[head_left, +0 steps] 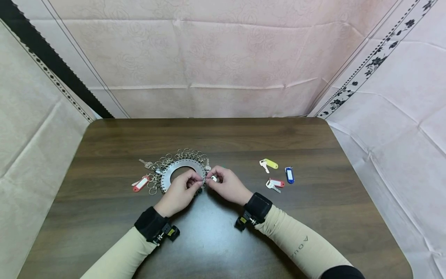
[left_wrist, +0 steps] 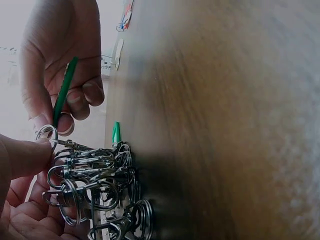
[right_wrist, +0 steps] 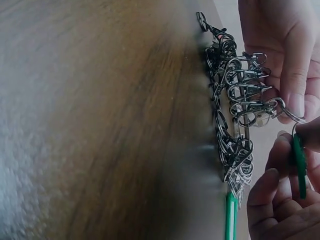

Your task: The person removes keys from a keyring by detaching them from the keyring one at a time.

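A flat silver key ring plate (head_left: pixel 165 176) lies on the table, its rim lined with several metal snap hooks and split rings (left_wrist: pixel 75 200). At its right edge my left hand (head_left: pixel 179 193) pinches one split ring (right_wrist: pixel 290 111) between thumb and fingertips. Facing it, my right hand (head_left: pixel 228 186) pinches a green key tag (left_wrist: pixel 65 92) by its ring end, right at that split ring. The fingertips partly hide where the tag and ring meet. A second green key tag (right_wrist: pixel 231 215) hangs off the plate's rim, low beside the hooks.
On the plate's left sit a red key tag (head_left: pixel 141 183) and a silver key (head_left: pixel 145 164). To the right lie a yellow tag (head_left: pixel 271 163) with a key (head_left: pixel 264 165), a red tag (head_left: pixel 277 183) with a key (head_left: pixel 273 186), and a blue tag (head_left: pixel 289 175).
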